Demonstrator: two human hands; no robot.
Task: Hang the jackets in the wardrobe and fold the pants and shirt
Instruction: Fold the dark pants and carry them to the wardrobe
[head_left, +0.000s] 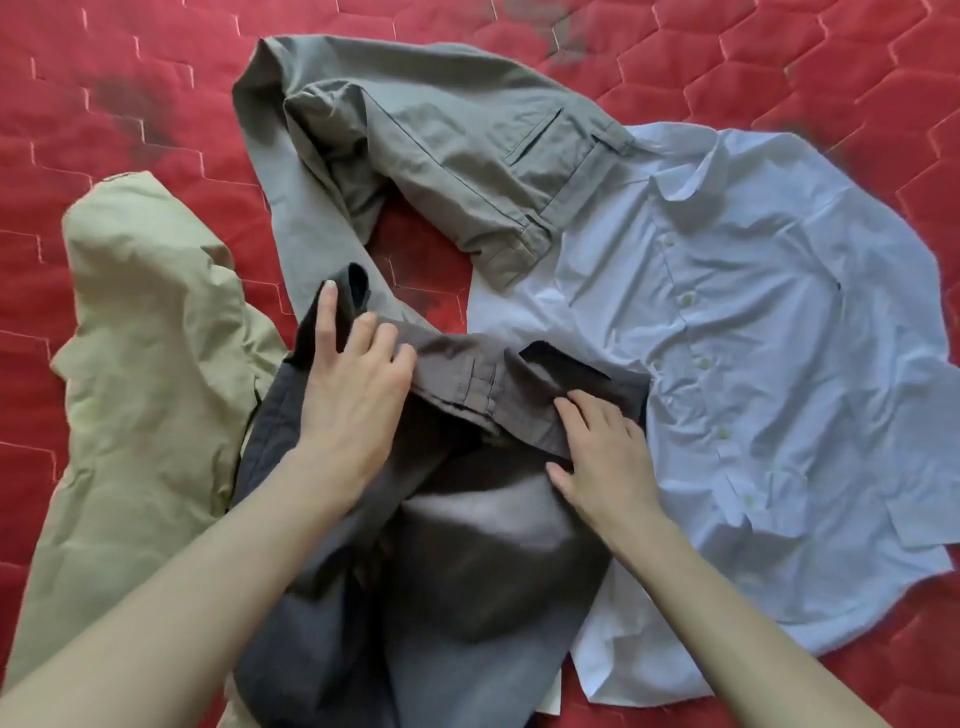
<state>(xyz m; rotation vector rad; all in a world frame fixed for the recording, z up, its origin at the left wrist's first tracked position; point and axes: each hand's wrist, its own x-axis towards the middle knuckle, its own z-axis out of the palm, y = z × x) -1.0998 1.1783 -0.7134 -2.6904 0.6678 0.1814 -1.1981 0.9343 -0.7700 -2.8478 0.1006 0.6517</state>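
Pants and shirt all lay unfolded on the red quilted bed (104, 93), so the folding part seemed only at its beginning. The dark grey pants (467, 519) were nearest to the person, crumpled, with the waistband turned up. The left hand (353, 384) pinched the cloth at one end of the waistband, and the right hand (602, 447) lay on its other end with fingers nearly straight, pressing more than holding. The light grey pants (415, 135) were spread further back, and their waist lay over the collar side of the pale blue shirt (753, 322), which was open and flat but wrinkled. A beige garment (150, 322) lay in a heap at the left; I could not tell if it was a jacket. No wardrobe was visible.
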